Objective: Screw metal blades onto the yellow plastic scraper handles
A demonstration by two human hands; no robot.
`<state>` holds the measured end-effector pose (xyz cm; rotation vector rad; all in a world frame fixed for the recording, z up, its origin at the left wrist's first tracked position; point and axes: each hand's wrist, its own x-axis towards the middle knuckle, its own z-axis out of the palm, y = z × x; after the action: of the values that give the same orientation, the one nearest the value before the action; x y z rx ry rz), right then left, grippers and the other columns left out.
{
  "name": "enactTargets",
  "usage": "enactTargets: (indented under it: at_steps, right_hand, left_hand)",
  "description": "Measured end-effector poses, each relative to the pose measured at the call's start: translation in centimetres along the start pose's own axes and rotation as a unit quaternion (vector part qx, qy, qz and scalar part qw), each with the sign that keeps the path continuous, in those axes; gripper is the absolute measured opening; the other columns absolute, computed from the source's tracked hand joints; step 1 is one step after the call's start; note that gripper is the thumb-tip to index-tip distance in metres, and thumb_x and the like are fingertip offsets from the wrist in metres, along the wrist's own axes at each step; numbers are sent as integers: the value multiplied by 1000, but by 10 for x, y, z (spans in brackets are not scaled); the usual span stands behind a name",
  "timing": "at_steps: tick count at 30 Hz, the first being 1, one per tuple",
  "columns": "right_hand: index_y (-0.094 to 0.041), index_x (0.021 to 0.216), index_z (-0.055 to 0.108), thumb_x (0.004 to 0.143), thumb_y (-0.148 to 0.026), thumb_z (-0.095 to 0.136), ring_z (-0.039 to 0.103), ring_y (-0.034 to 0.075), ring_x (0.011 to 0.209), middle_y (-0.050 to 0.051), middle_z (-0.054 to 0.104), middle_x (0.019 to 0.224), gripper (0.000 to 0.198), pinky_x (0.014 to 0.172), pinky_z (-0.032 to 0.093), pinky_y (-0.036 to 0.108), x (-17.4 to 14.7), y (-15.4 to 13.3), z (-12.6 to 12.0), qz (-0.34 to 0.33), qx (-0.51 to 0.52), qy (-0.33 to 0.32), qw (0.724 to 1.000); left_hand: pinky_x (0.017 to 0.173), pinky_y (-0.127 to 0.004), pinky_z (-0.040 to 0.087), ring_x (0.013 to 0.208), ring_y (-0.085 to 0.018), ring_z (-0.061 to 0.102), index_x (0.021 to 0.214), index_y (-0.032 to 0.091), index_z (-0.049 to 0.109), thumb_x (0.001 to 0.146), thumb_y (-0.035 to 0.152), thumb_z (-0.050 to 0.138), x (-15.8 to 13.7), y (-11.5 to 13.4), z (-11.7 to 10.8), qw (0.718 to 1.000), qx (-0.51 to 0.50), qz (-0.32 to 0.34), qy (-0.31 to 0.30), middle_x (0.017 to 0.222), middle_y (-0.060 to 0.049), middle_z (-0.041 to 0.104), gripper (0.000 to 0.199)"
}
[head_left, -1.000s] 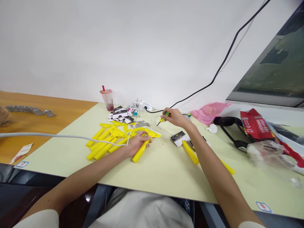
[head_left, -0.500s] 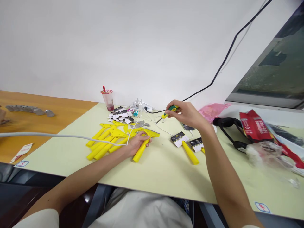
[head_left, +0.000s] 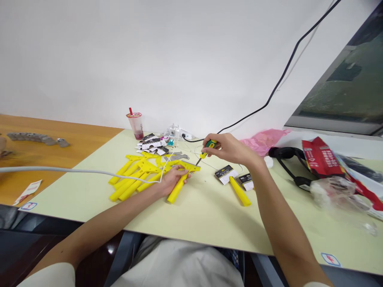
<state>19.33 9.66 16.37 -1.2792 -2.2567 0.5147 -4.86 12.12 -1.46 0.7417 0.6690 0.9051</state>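
My left hand (head_left: 174, 180) is closed round a yellow scraper (head_left: 177, 190) near the middle of the table, its wide head pointing away from me. In my right hand (head_left: 223, 146) is a screwdriver (head_left: 208, 149) with a green and yellow handle, tilted so its tip meets or nearly meets the right end of the scraper's head. Whether the tip touches a screw is too small to tell. Left of my left hand lies a pile of yellow scrapers (head_left: 128, 185). Thin grey metal blades (head_left: 180, 156) lie just behind the held scraper.
Black-and-white cards (head_left: 151, 142) lie beside a drink cup (head_left: 136, 126). Right of centre are a yellow handle (head_left: 239, 192) and a card (head_left: 226, 174). A white cable (head_left: 89, 172) crosses above my left forearm. A black headset (head_left: 287, 167) and red packet (head_left: 321, 157) sit at right.
My right hand has moved left and down with the screwdriver, bringing its tip to the right end of the scraper's head. My left hand and the scraper have hardly moved.
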Motion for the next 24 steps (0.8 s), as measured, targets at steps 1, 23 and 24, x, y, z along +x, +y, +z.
enactTargets:
  at_steps: [1,23,24]
  right_hand:
    - [-26,103,70,100,-48,71,78,23,83,5,82,92,23,73,56,32,1,1,1,2,-3,-3,1000]
    - [-26,102,70,100,-40,70,78,22,79,2,81,85,13,75,53,31,13,12,15,3,-40,-30,999]
    - [-27,102,70,100,-40,70,78,22,79,2,81,85,13,75,53,31,13,12,15,3,-42,-31,999]
  left_hand:
    - [57,-24,51,82,-17,71,99,17,59,79,9,85,0,0,0,1000,0,0,1,104,-10,72,34]
    - [57,-23,50,83,-17,72,98,19,57,76,11,88,2,-2,-3,1000,-8,-6,-2,102,-7,71,39]
    - [57,-24,49,83,-17,72,98,19,57,76,11,88,2,-2,-3,1000,-8,-6,-3,102,-7,71,39]
